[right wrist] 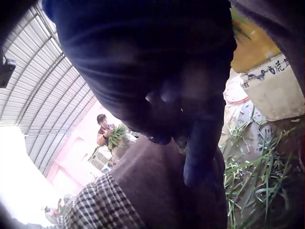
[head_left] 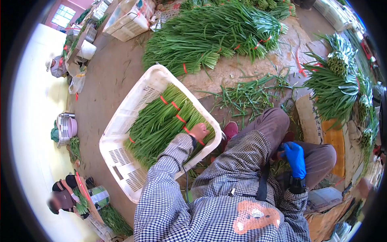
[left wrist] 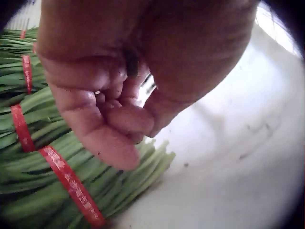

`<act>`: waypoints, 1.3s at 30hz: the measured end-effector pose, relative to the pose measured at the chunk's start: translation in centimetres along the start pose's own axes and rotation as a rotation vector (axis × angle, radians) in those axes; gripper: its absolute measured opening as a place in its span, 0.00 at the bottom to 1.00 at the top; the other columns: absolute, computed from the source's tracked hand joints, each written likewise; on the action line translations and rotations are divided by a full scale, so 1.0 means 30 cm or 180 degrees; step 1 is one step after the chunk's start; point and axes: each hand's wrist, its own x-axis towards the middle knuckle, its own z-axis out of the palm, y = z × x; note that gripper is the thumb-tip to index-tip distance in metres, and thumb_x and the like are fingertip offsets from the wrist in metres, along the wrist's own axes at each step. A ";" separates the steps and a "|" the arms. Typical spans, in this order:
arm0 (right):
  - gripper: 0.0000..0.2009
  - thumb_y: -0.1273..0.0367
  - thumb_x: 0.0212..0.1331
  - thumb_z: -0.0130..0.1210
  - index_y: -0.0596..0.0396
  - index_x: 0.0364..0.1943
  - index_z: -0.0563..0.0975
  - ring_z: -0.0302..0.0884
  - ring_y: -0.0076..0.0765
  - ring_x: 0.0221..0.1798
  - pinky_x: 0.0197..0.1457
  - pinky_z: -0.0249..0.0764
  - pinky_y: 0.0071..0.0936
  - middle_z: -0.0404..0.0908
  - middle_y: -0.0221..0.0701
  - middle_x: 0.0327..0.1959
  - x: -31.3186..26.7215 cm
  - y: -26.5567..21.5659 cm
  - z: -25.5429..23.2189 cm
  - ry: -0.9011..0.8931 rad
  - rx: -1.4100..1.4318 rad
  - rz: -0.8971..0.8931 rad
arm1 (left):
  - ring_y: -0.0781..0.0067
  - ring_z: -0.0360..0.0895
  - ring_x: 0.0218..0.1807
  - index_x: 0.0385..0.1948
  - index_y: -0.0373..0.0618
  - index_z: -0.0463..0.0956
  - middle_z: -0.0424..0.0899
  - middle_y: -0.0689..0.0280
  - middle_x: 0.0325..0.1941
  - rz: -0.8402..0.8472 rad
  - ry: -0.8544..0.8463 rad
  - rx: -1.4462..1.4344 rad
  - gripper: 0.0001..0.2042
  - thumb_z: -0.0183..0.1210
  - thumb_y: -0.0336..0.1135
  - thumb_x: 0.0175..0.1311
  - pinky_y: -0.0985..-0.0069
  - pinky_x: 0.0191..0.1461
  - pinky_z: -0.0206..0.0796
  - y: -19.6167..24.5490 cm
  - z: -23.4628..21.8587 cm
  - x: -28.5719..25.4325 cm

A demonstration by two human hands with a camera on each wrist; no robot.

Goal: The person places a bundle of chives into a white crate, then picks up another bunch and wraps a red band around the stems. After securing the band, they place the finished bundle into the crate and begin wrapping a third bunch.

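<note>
My bare left hand [head_left: 198, 131] is over the tied bundles of garlic chives [head_left: 155, 129] in a white plastic crate [head_left: 105, 141]. In the left wrist view its fingers [left wrist: 114, 148] are curled, the thumb close against them, with nothing showing between. Just below lie the pale cut ends of one bundle, bound with a red band [left wrist: 71, 186]. My right hand [head_left: 295, 159], in a blue glove, hangs by my bent knee, fingers loosely bent and one pointing down in the right wrist view.
A large heap of banded chives [head_left: 209, 36] lies beyond the crate, with loose leaves [head_left: 250, 97] scattered on the floor nearer me. More bundles [head_left: 342, 80] are stacked at the right, by a foam box [head_left: 309, 117]. Other people [head_left: 64, 195] work at the left.
</note>
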 end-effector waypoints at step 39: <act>0.09 0.72 0.59 0.50 0.67 0.30 0.77 0.79 0.34 0.23 0.28 0.70 0.28 0.79 0.41 0.23 0.041 0.069 0.041 -0.0034 -0.0445 -0.0117 | 0.57 0.75 0.30 0.28 0.42 0.74 0.75 0.56 0.24 -0.1687 0.1779 -0.1615 0.06 0.60 0.32 0.52 0.63 0.34 0.67 -0.215 0.016 -0.004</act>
